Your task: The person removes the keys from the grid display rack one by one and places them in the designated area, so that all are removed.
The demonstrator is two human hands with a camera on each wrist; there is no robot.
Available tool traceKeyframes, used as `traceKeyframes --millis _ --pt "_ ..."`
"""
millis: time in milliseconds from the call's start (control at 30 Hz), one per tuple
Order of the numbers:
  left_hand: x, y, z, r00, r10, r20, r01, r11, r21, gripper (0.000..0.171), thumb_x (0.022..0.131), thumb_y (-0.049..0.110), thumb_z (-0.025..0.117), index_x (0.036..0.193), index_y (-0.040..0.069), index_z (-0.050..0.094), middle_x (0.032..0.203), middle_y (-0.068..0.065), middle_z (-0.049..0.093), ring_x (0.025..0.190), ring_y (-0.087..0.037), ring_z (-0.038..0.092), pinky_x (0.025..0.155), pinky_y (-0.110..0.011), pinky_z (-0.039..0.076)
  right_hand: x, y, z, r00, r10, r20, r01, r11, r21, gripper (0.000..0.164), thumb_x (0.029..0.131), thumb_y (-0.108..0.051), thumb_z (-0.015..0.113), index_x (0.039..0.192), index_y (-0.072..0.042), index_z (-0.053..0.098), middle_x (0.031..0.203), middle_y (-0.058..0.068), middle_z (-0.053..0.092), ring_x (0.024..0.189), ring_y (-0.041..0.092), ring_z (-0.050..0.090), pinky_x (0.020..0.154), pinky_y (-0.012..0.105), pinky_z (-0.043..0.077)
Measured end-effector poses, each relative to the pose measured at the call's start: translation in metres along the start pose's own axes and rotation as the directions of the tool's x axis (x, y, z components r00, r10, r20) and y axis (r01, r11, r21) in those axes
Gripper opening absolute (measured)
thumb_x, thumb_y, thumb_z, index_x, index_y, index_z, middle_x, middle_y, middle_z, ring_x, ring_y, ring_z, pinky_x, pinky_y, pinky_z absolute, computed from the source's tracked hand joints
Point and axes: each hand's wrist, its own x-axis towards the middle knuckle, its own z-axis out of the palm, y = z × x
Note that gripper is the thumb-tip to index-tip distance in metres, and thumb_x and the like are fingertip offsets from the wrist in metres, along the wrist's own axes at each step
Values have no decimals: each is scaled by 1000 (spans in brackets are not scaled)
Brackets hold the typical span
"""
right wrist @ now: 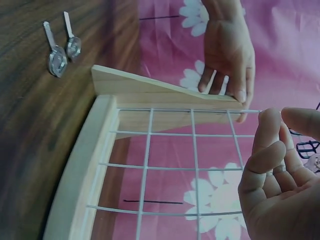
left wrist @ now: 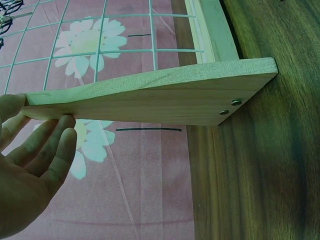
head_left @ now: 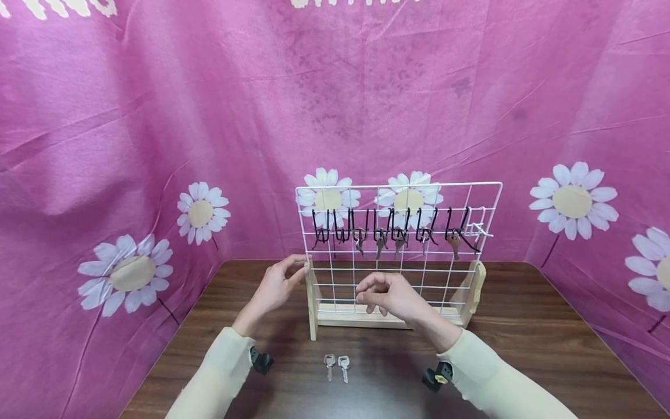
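A white wire grid rack (head_left: 335,285) stands upright between two wooden end pieces. At its left side my left hand (head_left: 277,286) grips the upper end of the wooden end piece (left wrist: 150,102), thumb and fingertips on its edge and faces. My right hand (head_left: 389,295) hovers before the lower grid, fingers loosely bent. In the right wrist view this right hand (right wrist: 277,170) has its thumb and index tips close together, with nothing visible between them. Two silver keys, a left one (head_left: 329,366) and a right one (head_left: 344,368), lie on the table in front of the rack.
Black double hooks (head_left: 342,224) line the upper grid, several of them carrying keys, such as a brownish key (head_left: 455,244) at the right. A white hook (head_left: 475,227) sits at the far right. Behind the brown wooden table (head_left: 534,337) hangs a pink flowered cloth (head_left: 251,116).
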Motion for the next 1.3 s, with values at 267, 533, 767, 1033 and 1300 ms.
traceKeyframes --millis 267,533,767,1033,1300 --pt "0 -1 0 1000 -10 3 10 1000 1 30 100 26 62 128 16 65 120 -9 74 93 -27 73 73 -30 58 1 -11 -4 996 -1 -93 -1 1000 -22 24 90 -18 75 107 -3 67 83 2 72 66 16 65 50 25 48" --pt "0 -2 1 1000 0 0 0 1000 -27 31 99 24 63 128 14 66 118 -10 74 92 -28 73 72 -27 58 4 -20 -7 987 -20 -158 21 1000 4 24 90 -20 74 109 -7 69 91 4 76 66 17 68 49 22 49" --pt "0 -3 2 1000 6 -3 -6 1000 -27 31 99 25 63 128 15 66 118 -9 74 92 -31 73 71 -26 57 6 -24 -10 976 -50 -210 51 999 -3 31 91 -20 73 119 -7 67 110 16 74 75 27 71 54 26 54" --pt "0 -3 1 1000 0 -2 0 1000 -31 31 99 24 63 128 13 65 117 -9 74 88 -26 72 70 -26 57 6 -28 -9 968 -65 -243 66 998 -4 40 93 -15 69 132 -10 61 129 16 67 77 20 71 51 26 53" --pt "1 -3 1 1000 1 1 -1 1000 -28 32 100 24 62 129 12 65 118 -9 74 90 -32 72 70 -26 55 7 -30 -8 956 -89 -280 77 996 -51 46 92 -16 71 136 -14 60 134 14 65 78 17 73 47 26 51"
